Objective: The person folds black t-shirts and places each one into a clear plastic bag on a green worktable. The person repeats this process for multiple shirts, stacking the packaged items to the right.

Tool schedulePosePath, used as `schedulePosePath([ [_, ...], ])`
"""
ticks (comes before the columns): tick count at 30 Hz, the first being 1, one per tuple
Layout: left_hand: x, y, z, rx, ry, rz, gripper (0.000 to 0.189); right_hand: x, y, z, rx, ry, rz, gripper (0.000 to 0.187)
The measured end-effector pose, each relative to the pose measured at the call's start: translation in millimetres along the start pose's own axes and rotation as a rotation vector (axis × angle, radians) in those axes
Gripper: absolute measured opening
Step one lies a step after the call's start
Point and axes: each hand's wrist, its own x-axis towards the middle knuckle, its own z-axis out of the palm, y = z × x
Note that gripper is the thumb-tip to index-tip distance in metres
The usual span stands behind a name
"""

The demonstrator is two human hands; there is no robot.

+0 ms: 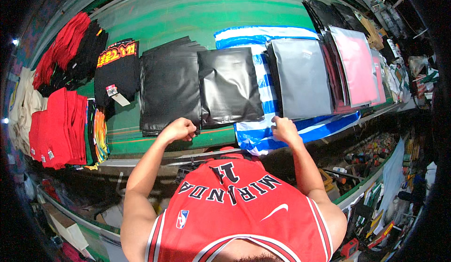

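My left hand, fingers curled in, rests at the near edge of a stack of black plastic bags. Just right of that stack lies a creased, glossy black plastic bag, its near left corner close to my left fingertips. My right hand is over blue-and-white striped plastic sheeting. Its bent fingers are near the lower left corner of a stack of grey plastic-bagged packs. Whether either hand pinches anything is hard to make out.
Folded red garments and a folded black garment with a tag lie left on the green table. Clear bags with pink contents stand right. Behind me, a cluttered shelf runs below the table's level.
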Motion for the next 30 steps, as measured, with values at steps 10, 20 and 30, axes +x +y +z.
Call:
schedulePosePath([
  [10, 56, -9, 54, -0.35, 0.285, 0.086, 0.024, 46, 8, 75, 0.337, 0.319, -0.011, 0.034],
  [20, 37, 82, -22, -0.695, 0.308, 0.518, 0.023, 97, 1, 3, 1.067, 0.35, -0.223, 0.027],
  [30, 18, 209, -118, -0.575, 0.462, 0.708, 0.018, 146, -47, -183, 1.064, 0.685, -0.365, 0.019],
])
